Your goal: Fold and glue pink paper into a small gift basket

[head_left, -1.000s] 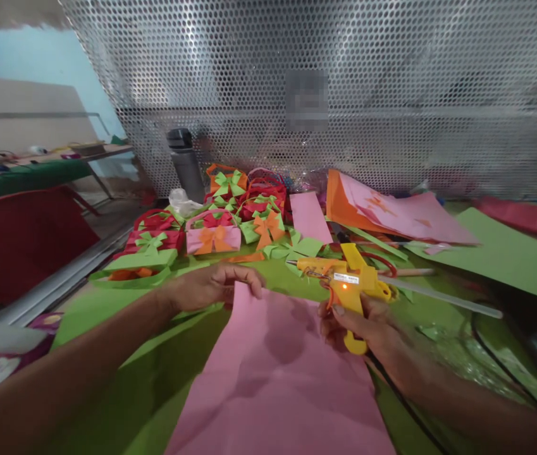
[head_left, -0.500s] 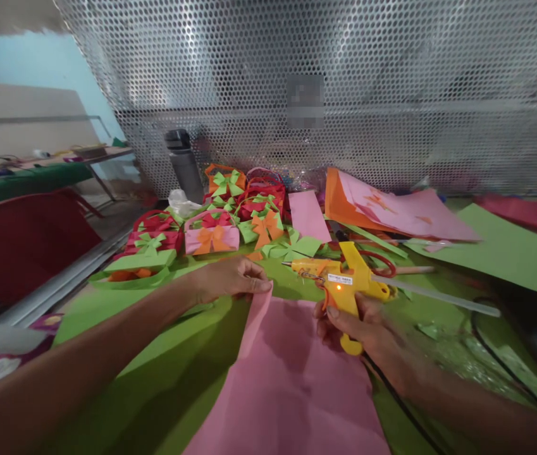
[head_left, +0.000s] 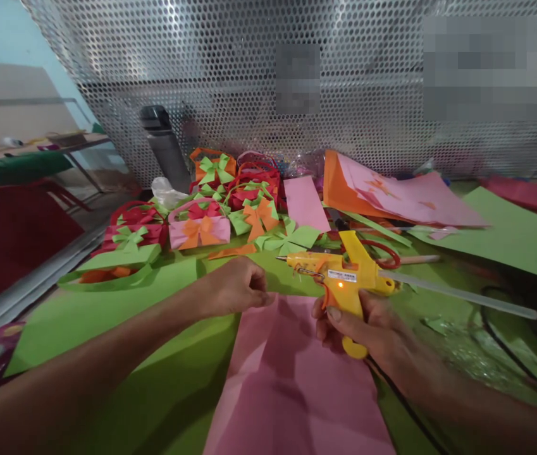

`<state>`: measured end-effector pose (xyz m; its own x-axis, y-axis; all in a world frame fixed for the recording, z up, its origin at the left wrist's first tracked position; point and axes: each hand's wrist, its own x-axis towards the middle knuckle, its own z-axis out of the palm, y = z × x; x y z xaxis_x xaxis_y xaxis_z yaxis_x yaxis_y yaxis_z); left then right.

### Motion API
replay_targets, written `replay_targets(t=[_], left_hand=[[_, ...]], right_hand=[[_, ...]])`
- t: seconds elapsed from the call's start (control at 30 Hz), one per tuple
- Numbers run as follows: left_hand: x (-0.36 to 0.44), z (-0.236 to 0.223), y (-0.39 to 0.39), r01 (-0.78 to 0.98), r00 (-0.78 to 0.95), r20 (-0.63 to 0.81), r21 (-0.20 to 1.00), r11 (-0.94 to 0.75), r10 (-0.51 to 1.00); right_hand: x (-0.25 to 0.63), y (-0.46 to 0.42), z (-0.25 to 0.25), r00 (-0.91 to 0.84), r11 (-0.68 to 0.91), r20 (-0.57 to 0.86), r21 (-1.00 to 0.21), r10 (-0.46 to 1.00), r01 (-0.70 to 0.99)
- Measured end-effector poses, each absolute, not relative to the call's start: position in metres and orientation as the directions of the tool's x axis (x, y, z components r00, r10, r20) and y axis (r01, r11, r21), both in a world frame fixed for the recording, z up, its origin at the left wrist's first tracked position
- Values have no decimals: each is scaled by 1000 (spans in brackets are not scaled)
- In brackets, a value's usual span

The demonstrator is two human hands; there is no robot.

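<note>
My left hand (head_left: 237, 285) is closed at the far left corner of a large pink sheet (head_left: 315, 392), its fingers pinched on the edge. The sheet looks like soft felt or paper and spreads toward me over a green surface. My right hand (head_left: 360, 325) is wrapped round the handle of a yellow hot glue gun (head_left: 344, 278), held just above the sheet's far right side. Its nozzle points left, toward my left hand, and its small orange light is lit. A long clear glue stick (head_left: 462, 294) sticks out from its back.
Small bow-trimmed handbags (head_left: 199, 230) crowd the far left, with a grey bottle (head_left: 166, 148) behind them. Pink and orange sheets (head_left: 405, 196) lie at the back right. Red-handled scissors (head_left: 386, 253) lie behind the glue gun. A perforated metal panel (head_left: 230, 69) rises behind everything.
The left far edge of the pink sheet, raised in my left hand before, now lies lower and flatter. My right hand still holds the glue gun. The view has shifted slightly.
</note>
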<state>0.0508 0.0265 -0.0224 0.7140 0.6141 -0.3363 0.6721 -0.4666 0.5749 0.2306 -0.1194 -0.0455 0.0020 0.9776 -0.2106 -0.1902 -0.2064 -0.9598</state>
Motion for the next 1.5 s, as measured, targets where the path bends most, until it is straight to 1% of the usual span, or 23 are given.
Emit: replay_targets(t=[0.17,0.27,0.37,0.5,0.77,1.03,1.23,1.37,1.5], left_hand=[[53,-23,21,685,701,-324,555,-473,635],[54,-23,20,663,727,-287,532,-527,624],[56,-23,19,642,747,-245,509,-574,619],[57,-22,17,693,691,-258,502,-517,675],[54,-17,19,690,685,-289,554,-467,669],[47,-21,25,673,690,-279,588,-449,668],[44,-22,25,667,686,-295,621,-413,665],[42,-24,27,669,684,-301,621,-408,664],[40,-26,29,662,690,-289,622,-418,663]], right_hand=[[230,-119,-45,14,-210,-216,-962,976,-175],[229,-119,-44,29,-229,-238,-956,971,-184],[229,-119,-42,26,-239,-246,-958,969,-159],[229,-120,-42,17,-237,-241,-963,970,-128],[230,-120,-46,-7,-208,-210,-960,978,-185],[230,-120,-48,-4,-233,-237,-952,971,-199],[231,-120,-49,1,-247,-250,-954,968,-173],[232,-121,-46,-13,-225,-226,-960,974,-166],[232,-122,-45,-39,-251,-248,-949,968,-191]])
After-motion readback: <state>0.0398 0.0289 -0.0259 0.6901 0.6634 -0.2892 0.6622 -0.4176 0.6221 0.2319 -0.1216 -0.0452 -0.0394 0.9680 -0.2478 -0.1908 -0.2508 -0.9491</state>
